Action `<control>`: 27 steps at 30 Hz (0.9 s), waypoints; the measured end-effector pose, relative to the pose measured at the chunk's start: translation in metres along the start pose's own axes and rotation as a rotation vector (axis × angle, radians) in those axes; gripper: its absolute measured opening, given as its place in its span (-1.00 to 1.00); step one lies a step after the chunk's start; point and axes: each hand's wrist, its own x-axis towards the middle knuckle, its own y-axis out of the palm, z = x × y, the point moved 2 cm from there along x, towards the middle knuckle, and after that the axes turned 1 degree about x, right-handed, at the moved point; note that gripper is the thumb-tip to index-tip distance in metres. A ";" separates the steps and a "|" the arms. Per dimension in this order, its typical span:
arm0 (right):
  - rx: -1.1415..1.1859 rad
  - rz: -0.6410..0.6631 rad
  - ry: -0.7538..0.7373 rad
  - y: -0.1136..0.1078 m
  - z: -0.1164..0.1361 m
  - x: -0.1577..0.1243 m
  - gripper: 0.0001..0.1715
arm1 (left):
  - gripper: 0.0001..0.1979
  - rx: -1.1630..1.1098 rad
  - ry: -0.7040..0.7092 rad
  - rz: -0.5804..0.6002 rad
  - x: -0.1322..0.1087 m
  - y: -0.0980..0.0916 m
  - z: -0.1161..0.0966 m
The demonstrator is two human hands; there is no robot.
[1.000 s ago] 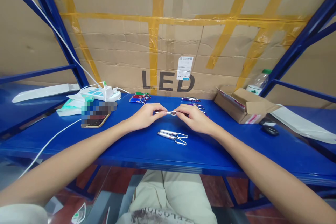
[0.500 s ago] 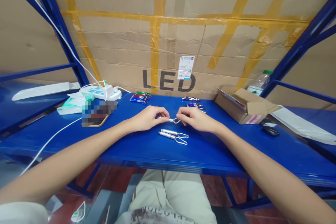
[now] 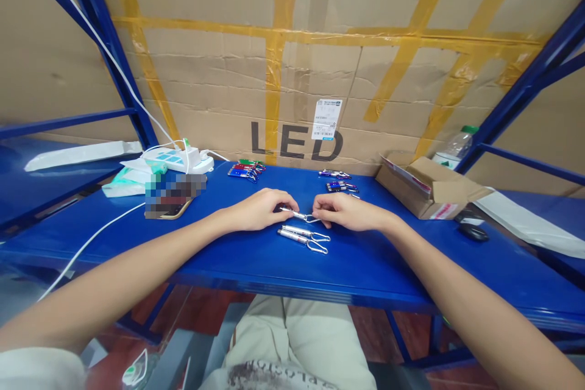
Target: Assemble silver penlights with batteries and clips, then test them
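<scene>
My left hand [image 3: 273,206] is closed on the barrel of a silver keychain flashlight [image 3: 297,214], held low over the blue table. At its other end, the fingers of my right hand [image 3: 340,210] pinch the wire carabiner clip. Just nearer to me lie two more silver keychain flashlights [image 3: 297,234], side by side with their clips pointing right. Beyond my left hand sits a group of green, red and blue keychain flashlights [image 3: 244,170]. Blue and purple ones [image 3: 338,186] lie behind my right hand, partly hidden by it.
On the left are a phone [image 3: 176,198], a power strip [image 3: 183,159] with white cables and a white-green packet [image 3: 132,178]. An open cardboard box [image 3: 420,186], a black mouse [image 3: 473,231] and a plastic bottle [image 3: 457,145] stand right. A large carton [image 3: 219,85] closes off the back.
My right hand has shifted slightly along the clip, and the held flashlight now lies a little lower and more tilted. The view has moved slightly; the flashlights on the table stay put.
</scene>
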 end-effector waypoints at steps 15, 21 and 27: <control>-0.148 0.070 0.018 -0.007 -0.004 -0.005 -0.72 | -0.85 -0.148 -0.027 0.028 0.001 0.003 0.007; -0.157 0.038 0.016 -0.007 -0.006 -0.006 -0.83 | -0.85 -0.158 0.004 0.041 0.001 0.004 0.006; -0.144 -0.042 -0.008 -0.003 -0.005 -0.001 -0.85 | -0.84 -0.147 0.038 0.057 0.001 0.000 -0.002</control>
